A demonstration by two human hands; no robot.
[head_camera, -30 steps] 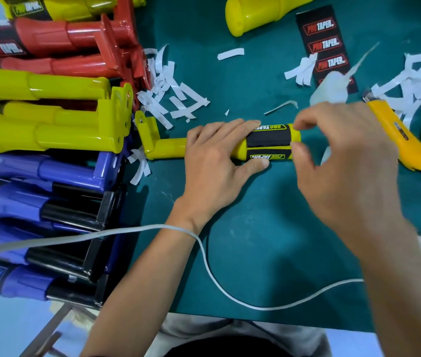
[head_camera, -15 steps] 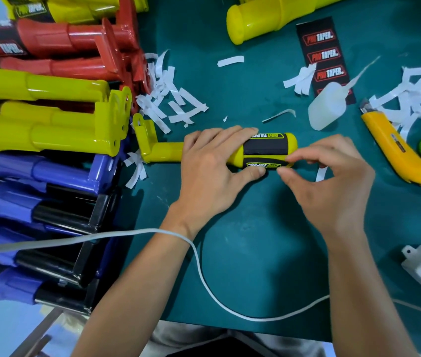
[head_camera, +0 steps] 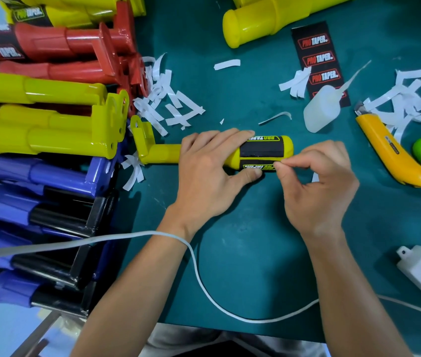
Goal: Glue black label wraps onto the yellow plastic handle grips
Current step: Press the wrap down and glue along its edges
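**Yellow grip lying flat with its black wrap on**

A yellow plastic handle grip [head_camera: 163,153] lies on its side across the middle of the green bench [head_camera: 255,253], its bracket end to the left and its rounded end to the right. A black label wrap [head_camera: 261,150] circles the right part, with yellow "PRO TAPER" lettering at its far and near edges. Far right, a flat black label sheet [head_camera: 317,57] with red lettering lies unused.

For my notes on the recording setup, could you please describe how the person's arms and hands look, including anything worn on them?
Both arms are bare to the frame's edge: no sleeves, gloves, rings or watch show. The left hand and right hand have short, unpainted nails. A flat white cable crosses over the left wrist; whether it is fastened there cannot be told.
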